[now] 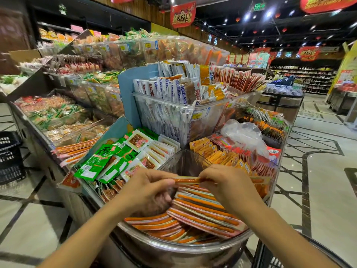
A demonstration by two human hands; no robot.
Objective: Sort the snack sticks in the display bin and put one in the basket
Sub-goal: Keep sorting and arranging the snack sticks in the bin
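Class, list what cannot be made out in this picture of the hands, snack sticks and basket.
Head view only.
1. Held snack stick: its ends are hidden inside the left hand and right hand.
2. Basket, lower right: cut off by the bottom edge and behind the right forearm; contents unseen.
3. Price label: too small and blurred to read.

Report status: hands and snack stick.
Left hand and right hand pinch one snack stick, an end each. Held over the display bin. Nothing blocking.

Orange sticks (193,215) in pink-edged clear wrappers lower centre, green packets (96,161) at left, red banner (183,14) up top.
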